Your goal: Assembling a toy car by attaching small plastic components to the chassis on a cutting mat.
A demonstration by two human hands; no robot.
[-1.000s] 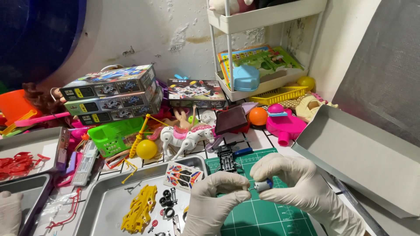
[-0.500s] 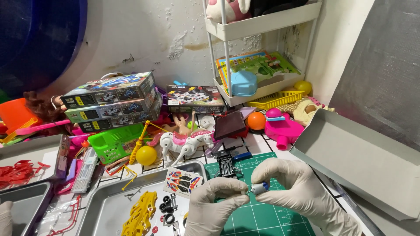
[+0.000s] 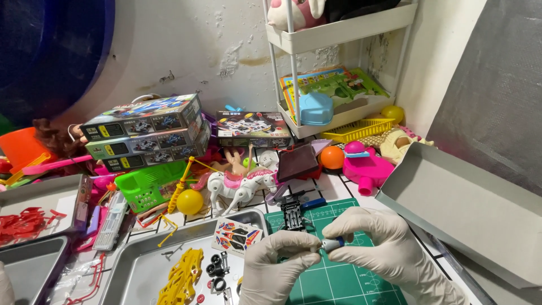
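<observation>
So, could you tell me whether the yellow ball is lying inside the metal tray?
No, the yellow ball rests on the tiled table beside the green toy, beyond the far rim of the metal tray.

The small silver and blue part is mostly buried between the fingertips of the left hand and right hand, so its shape cannot be told. Both wrists run off the bottom edge at 6 o'clock. The steel tray is cut there too, its yellow frame only partly seen. At 9 o'clock a second tray leaves the frame. The plush toy at 12 o'clock loses its top (only its lower body shows). The black chassis is too small for detail.
</observation>
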